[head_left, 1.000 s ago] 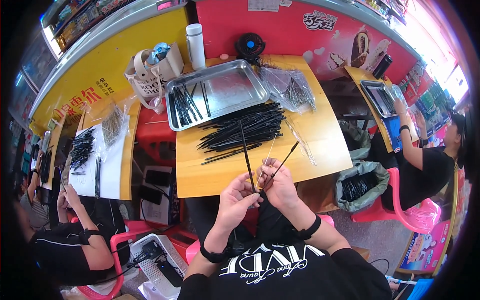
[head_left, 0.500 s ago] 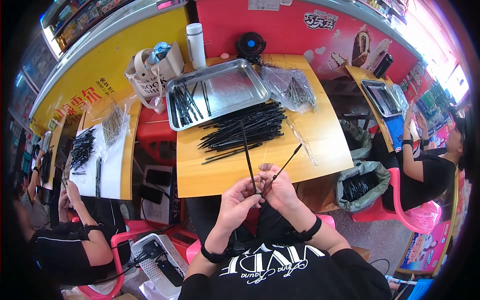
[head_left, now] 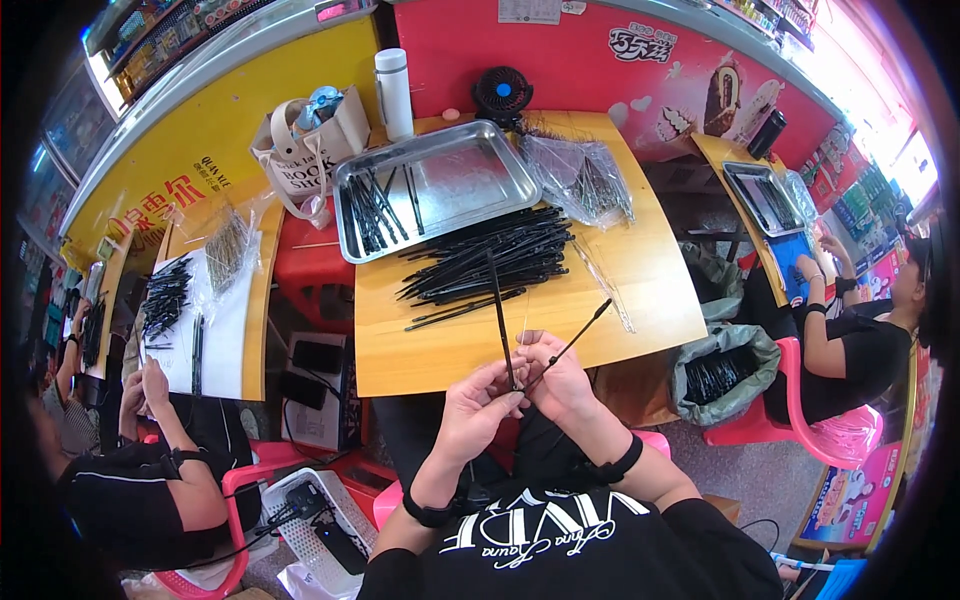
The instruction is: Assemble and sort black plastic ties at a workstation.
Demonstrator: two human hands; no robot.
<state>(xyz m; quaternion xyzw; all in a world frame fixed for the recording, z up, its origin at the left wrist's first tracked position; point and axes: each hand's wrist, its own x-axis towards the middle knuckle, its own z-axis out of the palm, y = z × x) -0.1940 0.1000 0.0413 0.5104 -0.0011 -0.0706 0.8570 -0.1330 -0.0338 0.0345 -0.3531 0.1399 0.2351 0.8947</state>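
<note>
Close together over the table's near edge, both my hands are closed on a slim black strip (head_left: 498,310) with a dark knot-like joint at my fingertips. My left hand (head_left: 476,408) pinches it near that joint, and the strip rises upright from there. A second black arm (head_left: 580,334) slants up to the right, past the fingers of my right hand (head_left: 562,382). A very thin pale wire stands up between the hands; which fingers grip it is hidden. Beyond them, a pile of similar black strips (head_left: 490,255) lies on the wooden table (head_left: 640,310).
Behind the pile sits a metal tray (head_left: 470,165) with several black strips. A plastic bag of thin wires (head_left: 592,180), a black fan (head_left: 502,92), a white bottle (head_left: 393,95) and a tote bag (head_left: 320,150) stand around it. A sack (head_left: 725,370) is right; co-workers sit either side.
My hands stay almost in place, with the black strip tilting slightly. The co-worker at right has lowered their hands toward their table; the one at left has shifted theirs slightly.
</note>
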